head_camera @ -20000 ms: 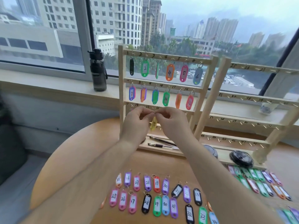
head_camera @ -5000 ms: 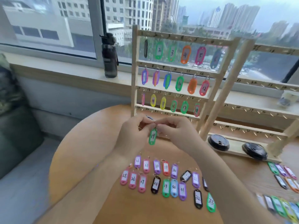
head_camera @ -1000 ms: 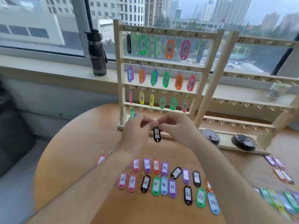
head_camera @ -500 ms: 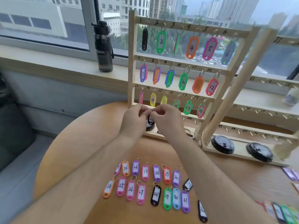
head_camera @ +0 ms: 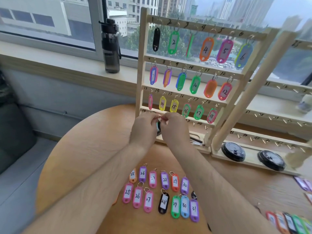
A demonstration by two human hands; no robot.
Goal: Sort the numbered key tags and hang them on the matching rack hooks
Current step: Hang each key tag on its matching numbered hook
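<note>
Black key tag (head_camera: 158, 128), long axis hanging near-vertical between both hands, its ring pinched by left hand (head_camera: 143, 128) and right hand (head_camera: 174, 128) fingers just below the wooden rack (head_camera: 141, 65) fourth rail's far-left hooks; left hand probably nearer hook 20, hidden behind knuckles.

hidden: black tag (head_camera: 158, 128) behind hands | blurred: right-edge tags (head_camera: 290, 222)

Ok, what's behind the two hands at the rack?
Between the left hand and right hand, a sliver of a dark tag shows, its ring pinched at the fingertips. Its number is covered, and so are the fourth-row hooks of the rack behind the hands.
</note>
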